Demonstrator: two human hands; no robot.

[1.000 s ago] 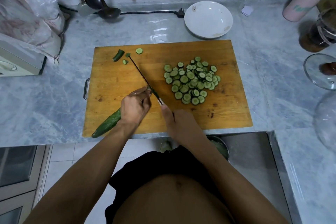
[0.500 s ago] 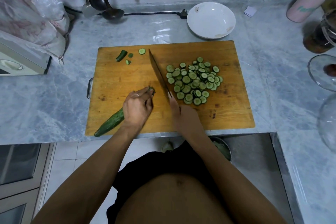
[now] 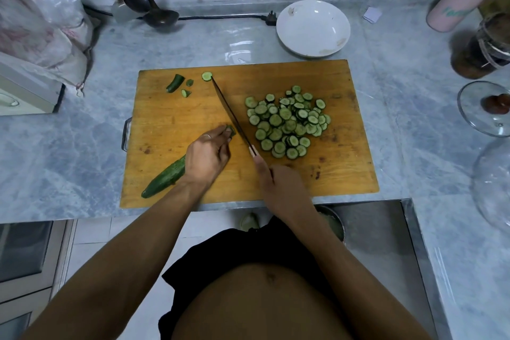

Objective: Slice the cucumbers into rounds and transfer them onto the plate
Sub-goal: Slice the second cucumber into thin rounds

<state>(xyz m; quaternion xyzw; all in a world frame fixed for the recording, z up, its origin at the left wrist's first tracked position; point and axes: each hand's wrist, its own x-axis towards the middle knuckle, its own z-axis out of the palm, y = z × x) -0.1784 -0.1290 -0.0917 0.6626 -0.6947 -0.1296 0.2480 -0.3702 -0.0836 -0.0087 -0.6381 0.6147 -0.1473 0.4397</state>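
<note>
A dark green cucumber (image 3: pixel 165 180) lies slantwise on the wooden cutting board (image 3: pixel 345 174), and my left hand (image 3: pixel 207 156) grips it with curled fingers near its cut end. My right hand (image 3: pixel 278 185) holds the knife (image 3: pixel 231 114) by its handle. The blade stands edge-down just right of my left fingertips, its tip near a lone round at the board's far side. A heap of several cucumber rounds (image 3: pixel 287 123) lies right of the blade. The white plate (image 3: pixel 313 27) sits behind the board and holds no cucumber.
Cucumber end scraps (image 3: pixel 176 83) lie at the board's far left. A ladle (image 3: pixel 154 12) and a power cord rest behind. A glass lid (image 3: pixel 485 107), a jar (image 3: pixel 485 47) and a pink bottle (image 3: pixel 458 5) stand at right. A steel sink (image 3: pixel 380 243) lies below the counter edge.
The knife went from lying close against my left fingers to tilting with its flat showing, then back to edge-down a little further right. My left hand kept its grip on the cucumber.
</note>
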